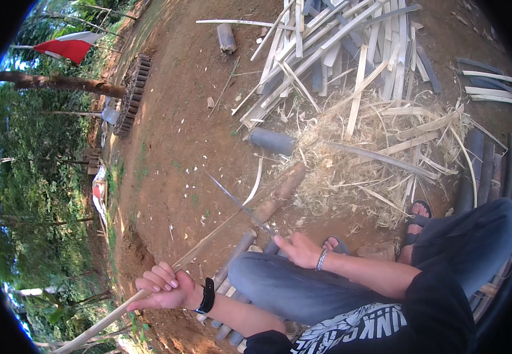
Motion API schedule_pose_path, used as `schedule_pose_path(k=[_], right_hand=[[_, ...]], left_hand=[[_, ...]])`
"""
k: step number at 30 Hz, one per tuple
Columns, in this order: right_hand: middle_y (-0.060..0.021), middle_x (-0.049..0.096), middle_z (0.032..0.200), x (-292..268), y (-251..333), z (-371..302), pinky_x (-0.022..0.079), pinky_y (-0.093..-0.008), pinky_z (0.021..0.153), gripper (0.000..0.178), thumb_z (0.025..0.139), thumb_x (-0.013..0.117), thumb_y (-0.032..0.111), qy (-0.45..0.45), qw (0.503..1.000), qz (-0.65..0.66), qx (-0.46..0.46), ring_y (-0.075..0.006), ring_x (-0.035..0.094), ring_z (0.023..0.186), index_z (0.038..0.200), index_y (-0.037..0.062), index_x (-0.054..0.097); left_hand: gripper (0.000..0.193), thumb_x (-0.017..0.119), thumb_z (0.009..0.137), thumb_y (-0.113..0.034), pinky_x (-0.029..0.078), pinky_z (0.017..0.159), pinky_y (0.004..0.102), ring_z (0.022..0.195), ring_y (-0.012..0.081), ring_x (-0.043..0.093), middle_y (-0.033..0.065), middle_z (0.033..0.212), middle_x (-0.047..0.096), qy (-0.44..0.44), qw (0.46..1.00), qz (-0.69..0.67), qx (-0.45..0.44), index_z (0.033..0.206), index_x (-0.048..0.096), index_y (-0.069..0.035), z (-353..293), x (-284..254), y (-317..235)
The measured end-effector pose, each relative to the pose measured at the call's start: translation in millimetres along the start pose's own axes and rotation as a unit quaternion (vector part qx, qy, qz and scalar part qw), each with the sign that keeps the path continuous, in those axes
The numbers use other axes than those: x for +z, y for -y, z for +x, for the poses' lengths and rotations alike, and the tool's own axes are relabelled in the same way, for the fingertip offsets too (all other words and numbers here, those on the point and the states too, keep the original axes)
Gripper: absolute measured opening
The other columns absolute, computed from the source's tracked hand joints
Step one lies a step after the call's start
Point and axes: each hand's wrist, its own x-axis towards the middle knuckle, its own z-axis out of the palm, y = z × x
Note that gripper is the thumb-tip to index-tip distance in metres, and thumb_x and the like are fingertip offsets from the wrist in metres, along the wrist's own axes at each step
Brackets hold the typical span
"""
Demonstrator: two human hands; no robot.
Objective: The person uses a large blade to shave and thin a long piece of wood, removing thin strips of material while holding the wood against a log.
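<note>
My left hand [164, 287], with a black wristband, is closed round a long, pale split-bamboo strip [99, 324]. This strip slants from the lower left edge up towards the middle of the ground. In my right hand [300, 249], with a bracelet on the wrist, is a long thin-bladed knife [259, 222]; its handle is mostly hidden by my fingers. The blade points up and left, crossing the strip in the picture; whether they touch I cannot tell. My bent knee [268, 283] lies close below the right hand.
A brown log [282, 190] lies beyond the blade, next to a dark bamboo section [272, 141]. Curly shavings [338, 159] heap up in front of a large pile of split bamboo [333, 53]. Bamboo poles [489, 168] lie at right. A red-and-white flag [73, 48] hangs far left.
</note>
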Motion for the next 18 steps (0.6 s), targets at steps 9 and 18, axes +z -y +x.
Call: schedule_pose_path(k=[9, 18], right_hand=[[-0.0170, 0.049, 0.047, -6.7, -12.1, -5.5, 0.041, -0.0430, 0.052, 0.082, 0.087, 0.041, 0.065, 0.003, 1.000, 0.002, -0.012, -0.0241, 0.050, 0.047, 0.053, -0.0085, 0.050], [-0.0141, 0.043, 0.045, -13.0, -40.8, 4.8, 0.040, -0.0439, 0.052, 0.080, 0.087, 0.040, 0.066, -0.003, 0.999, -0.034, -0.010, -0.0225, 0.047, 0.045, 0.049, -0.0039, 0.044]], left_hand=[[0.067, 0.021, 0.090, -0.069, 0.022, 0.033, 0.0201, 0.032, 0.0093, 0.029, -0.0012, 0.042, 0.028, -0.122, 0.991, 0.045, -0.008, 0.053, 0.031, -0.013, -5.8, 4.9, 10.7], [0.060, 0.021, 0.094, -0.062, 0.024, 0.033, 0.0193, 0.033, 0.0091, 0.030, -0.0010, 0.045, 0.031, -0.204, 0.968, 0.134, 0.063, 0.063, 0.034, -0.013, -13.8, 24.6, 21.2]])
